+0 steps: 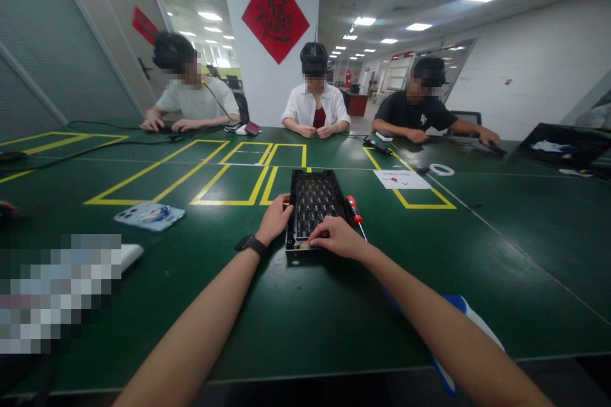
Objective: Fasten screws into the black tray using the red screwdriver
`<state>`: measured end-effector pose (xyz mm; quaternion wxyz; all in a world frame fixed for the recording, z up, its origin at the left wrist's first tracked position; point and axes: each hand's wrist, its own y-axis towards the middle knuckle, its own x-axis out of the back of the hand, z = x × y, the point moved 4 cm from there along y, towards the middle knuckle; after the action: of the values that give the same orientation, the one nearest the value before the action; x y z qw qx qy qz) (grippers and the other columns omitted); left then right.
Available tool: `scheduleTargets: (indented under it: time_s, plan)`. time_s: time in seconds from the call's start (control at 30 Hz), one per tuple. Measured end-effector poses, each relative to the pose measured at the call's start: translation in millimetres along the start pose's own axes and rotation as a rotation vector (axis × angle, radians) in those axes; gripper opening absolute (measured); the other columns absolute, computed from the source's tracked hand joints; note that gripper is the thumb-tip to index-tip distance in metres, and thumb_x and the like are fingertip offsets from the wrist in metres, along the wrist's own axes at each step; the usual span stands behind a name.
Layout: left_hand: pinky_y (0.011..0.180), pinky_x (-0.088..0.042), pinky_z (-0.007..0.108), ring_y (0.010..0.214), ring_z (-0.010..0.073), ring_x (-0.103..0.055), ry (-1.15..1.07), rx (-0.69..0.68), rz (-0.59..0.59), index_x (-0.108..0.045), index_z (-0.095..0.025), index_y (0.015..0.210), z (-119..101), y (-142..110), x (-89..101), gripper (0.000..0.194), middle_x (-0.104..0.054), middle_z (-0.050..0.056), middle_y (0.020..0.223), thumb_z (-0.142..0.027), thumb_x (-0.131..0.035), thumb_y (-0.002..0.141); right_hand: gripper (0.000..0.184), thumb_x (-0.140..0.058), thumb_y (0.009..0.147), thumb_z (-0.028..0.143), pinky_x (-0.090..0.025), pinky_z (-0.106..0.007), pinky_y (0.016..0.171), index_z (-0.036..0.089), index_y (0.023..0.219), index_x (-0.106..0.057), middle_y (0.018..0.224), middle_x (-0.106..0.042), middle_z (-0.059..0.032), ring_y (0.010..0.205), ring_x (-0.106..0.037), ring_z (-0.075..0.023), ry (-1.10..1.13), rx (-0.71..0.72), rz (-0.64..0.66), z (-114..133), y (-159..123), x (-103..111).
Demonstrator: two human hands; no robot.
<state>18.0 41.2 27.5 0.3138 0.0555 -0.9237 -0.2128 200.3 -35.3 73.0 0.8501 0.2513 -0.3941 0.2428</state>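
A shallow black rectangular case (319, 203) with rows of dark, shiny shapes inside lies on the green table in front of me. My left hand (275, 219), with a dark band at the wrist, grips the case's left side, its thumb on the rim. Over the near end of the case, my right hand (334, 235) has its thumb and fingertips pinched together. A small yellowish part (305, 245) lies by those fingertips; whether they hold it or something else, I cannot make out. Just right of the case rests a screwdriver (354, 208) with a red and black handle.
A phone (149, 216) lies to the left, near a blurred-out object (57, 299). Yellow tape rectangles (224, 204) mark the green table (501, 254). A printed white sheet (401, 179) and a white ring (442, 170) lie right. Three people sit across.
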Motion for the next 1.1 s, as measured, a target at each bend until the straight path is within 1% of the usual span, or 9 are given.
scheduleTargets:
  time_s: [0.2,0.43,0.57,0.67,0.83,0.97,1.1]
  plan:
    - [0.092,-0.041,0.037,0.101,0.0194,-0.055,0.004,0.007,0.002,-0.050,-0.014,0.116,1.2,0.3,-0.1,0.036,-0.058,0.010,0.112,-0.023,-0.044,0.081,0.015,-0.064,0.074,0.031,-0.038,-0.026,0.070,0.021,0.082,-0.072,0.077,-0.068,-0.0026,0.076,-0.054,-0.0138,-0.021,0.030,-0.012,1.5,-1.1,1.4]
    - [0.091,-0.042,0.037,0.101,0.0193,-0.055,-0.008,0.003,0.003,-0.049,-0.014,0.116,1.2,0.5,-0.1,0.036,-0.058,0.010,0.111,-0.023,-0.044,0.081,0.014,-0.062,0.077,0.029,-0.037,-0.027,0.071,0.022,0.082,-0.072,0.075,-0.067,-0.0029,0.076,-0.053,-0.0141,-0.052,0.056,-0.001,1.6,-1.1,-0.4]
    - [0.092,-0.041,0.037,0.102,0.0197,-0.055,0.000,0.004,0.000,-0.050,-0.014,0.116,1.2,0.4,-0.2,0.037,-0.058,0.011,0.112,-0.023,-0.045,0.081,0.016,-0.062,0.076,0.032,-0.037,-0.027,0.070,0.021,0.083,-0.072,0.077,-0.067,-0.0036,0.078,-0.052,-0.0148,-0.046,0.050,-0.014,1.4,-1.7,0.6]
    - [0.092,-0.041,0.037,0.102,0.0198,-0.054,0.001,0.007,0.005,-0.049,-0.013,0.116,1.0,0.3,-0.4,0.037,-0.058,0.011,0.112,-0.023,-0.044,0.081,0.016,-0.063,0.075,0.032,-0.037,-0.027,0.072,0.021,0.083,-0.071,0.079,-0.067,-0.0034,0.079,-0.052,-0.0150,-0.045,0.053,-0.015,0.8,-1.5,0.2]
    - [0.092,-0.041,0.037,0.100,0.0191,-0.055,-0.012,0.006,0.017,-0.049,-0.013,0.117,1.0,0.3,-0.8,0.037,-0.058,0.011,0.112,-0.024,-0.043,0.082,0.013,-0.062,0.077,0.030,-0.036,-0.028,0.075,0.021,0.080,-0.071,0.077,-0.069,-0.0020,0.076,-0.053,-0.0139,-0.062,0.064,0.003,0.1,-0.5,-2.0]
    - [0.092,-0.041,0.037,0.101,0.0192,-0.055,-0.011,0.004,0.013,-0.049,-0.013,0.116,1.8,0.5,-0.8,0.037,-0.058,0.010,0.111,-0.024,-0.044,0.081,0.014,-0.062,0.077,0.030,-0.036,-0.027,0.074,0.021,0.081,-0.071,0.075,-0.068,-0.0018,0.075,-0.052,-0.0140,-0.064,0.067,-0.001,2.0,-0.8,-0.8]
    - [0.092,-0.041,0.038,0.101,0.0195,-0.054,0.001,0.005,0.005,-0.049,-0.014,0.116,3.1,0.9,-0.7,0.037,-0.058,0.010,0.112,-0.024,-0.044,0.081,0.015,-0.062,0.077,0.030,-0.037,-0.027,0.072,0.021,0.083,-0.071,0.078,-0.068,-0.0029,0.078,-0.052,-0.0148,-0.044,0.067,-0.015,4.0,-1.5,2.2]
